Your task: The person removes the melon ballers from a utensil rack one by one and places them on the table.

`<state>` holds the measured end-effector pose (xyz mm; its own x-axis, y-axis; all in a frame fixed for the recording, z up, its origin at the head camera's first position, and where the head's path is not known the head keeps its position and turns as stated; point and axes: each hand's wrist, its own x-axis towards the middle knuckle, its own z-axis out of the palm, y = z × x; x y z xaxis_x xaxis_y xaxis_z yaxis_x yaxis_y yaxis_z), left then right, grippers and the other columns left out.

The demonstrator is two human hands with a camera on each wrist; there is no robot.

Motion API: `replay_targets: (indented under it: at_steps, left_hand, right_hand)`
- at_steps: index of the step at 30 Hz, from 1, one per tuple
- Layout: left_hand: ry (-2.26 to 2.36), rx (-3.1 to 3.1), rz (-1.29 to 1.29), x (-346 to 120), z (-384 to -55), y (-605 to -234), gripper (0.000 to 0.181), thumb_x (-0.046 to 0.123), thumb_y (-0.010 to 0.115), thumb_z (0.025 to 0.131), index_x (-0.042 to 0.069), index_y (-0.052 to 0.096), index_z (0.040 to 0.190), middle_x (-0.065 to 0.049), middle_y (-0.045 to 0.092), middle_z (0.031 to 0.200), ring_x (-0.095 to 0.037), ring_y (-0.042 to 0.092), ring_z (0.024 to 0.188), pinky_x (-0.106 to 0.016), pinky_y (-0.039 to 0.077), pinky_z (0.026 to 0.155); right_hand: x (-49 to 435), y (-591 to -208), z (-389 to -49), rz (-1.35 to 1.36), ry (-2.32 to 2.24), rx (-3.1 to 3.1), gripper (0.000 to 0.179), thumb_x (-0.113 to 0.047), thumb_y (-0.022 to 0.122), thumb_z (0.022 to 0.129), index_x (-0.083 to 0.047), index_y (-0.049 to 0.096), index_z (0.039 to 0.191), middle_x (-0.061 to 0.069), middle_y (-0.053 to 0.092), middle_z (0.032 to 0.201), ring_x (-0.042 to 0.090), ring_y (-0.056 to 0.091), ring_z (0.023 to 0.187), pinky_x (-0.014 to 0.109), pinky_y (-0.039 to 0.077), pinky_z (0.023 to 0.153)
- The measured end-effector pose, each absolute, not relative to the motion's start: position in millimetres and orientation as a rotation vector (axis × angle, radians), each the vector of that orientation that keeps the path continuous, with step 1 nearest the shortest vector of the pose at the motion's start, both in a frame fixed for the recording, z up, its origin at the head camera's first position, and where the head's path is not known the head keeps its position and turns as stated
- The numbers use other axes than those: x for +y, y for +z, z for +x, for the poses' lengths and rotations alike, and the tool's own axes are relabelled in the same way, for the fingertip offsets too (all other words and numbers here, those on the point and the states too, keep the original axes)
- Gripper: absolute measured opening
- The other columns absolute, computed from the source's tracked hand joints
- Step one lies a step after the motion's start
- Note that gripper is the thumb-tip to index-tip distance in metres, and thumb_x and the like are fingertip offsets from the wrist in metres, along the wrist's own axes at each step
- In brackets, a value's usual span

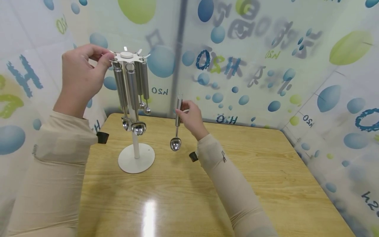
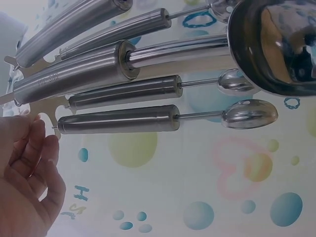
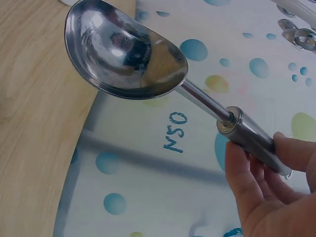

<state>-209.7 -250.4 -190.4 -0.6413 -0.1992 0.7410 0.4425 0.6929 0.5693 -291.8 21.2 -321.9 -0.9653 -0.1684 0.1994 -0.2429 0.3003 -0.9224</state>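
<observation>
A white rack (image 1: pixel 136 158) with a round base and a hooked top plate stands on the table's left side. Several steel scoops (image 1: pixel 133 87) hang from its hooks by their ring ends. My left hand (image 1: pixel 82 67) pinches the edge of the top plate between thumb and fingers; the left wrist view shows the hanging handles beside those fingertips. To the right of the rack, my right hand (image 1: pixel 192 118) grips a steel ice cream scoop (image 1: pixel 175 144) by its thick handle. Its bowl points down above the table, and the ring end sticks up past the fingers.
The light wooden table (image 1: pixel 237 171) runs to printed wall sheets (image 1: pixel 225 85) at the back and sides. A glare streak (image 1: pixel 149 217) shines near the front. Small dark blocks (image 1: pixel 102 138) jut from the wrists.
</observation>
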Motion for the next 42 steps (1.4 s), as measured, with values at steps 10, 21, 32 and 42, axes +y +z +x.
replay_targets:
  at_steps: [10,21,32,42]
  left_hand:
    - [-0.939,-2.023,-0.218,-251,-208,-191,0.033,0.027,0.065,0.100,-0.004,0.074,0.109,0.029,0.053,0.082,0.006,0.052,0.080,-0.017,0.038,0.067]
    - [-0.984,-2.050,-0.208,-254,-208,-189,0.031,0.029,0.069,0.097,0.002,0.078,0.109,0.028,0.057,0.080,0.007,0.057,0.077,-0.017,0.040,0.065]
    - [-1.020,-2.061,-0.194,-255,-208,-189,0.032,0.029,0.069,0.097,0.001,0.077,0.109,0.025,0.058,0.079,0.004,0.057,0.078,-0.019,0.040,0.065]
    - [-1.030,-2.075,-0.173,-256,-206,-189,0.033,0.031,0.067,0.099,0.002,0.076,0.111,0.022,0.059,0.081,0.003,0.057,0.079,-0.021,0.039,0.065]
  right_hand:
    - [21,-337,-299,0.334,1.797,-2.517,0.040,-0.008,0.066,0.099,-0.003,0.053,0.137,0.014,0.061,0.112,0.023,0.065,0.088,0.040,0.061,0.075]
    - [18,-352,-302,0.307,1.816,-2.571,0.040,-0.012,0.066,0.100,-0.002,0.054,0.138,0.013,0.061,0.110,0.025,0.066,0.089,0.032,0.060,0.070]
    - [20,-369,-309,0.255,1.821,-2.618,0.034,-0.008,0.065,0.100,0.000,0.057,0.132,0.014,0.063,0.107,0.024,0.065,0.084,0.037,0.061,0.070]
    - [23,-392,-317,0.238,1.795,-2.694,0.035,-0.008,0.063,0.101,0.001,0.057,0.133,0.015,0.063,0.108,0.024,0.064,0.085,0.038,0.061,0.071]
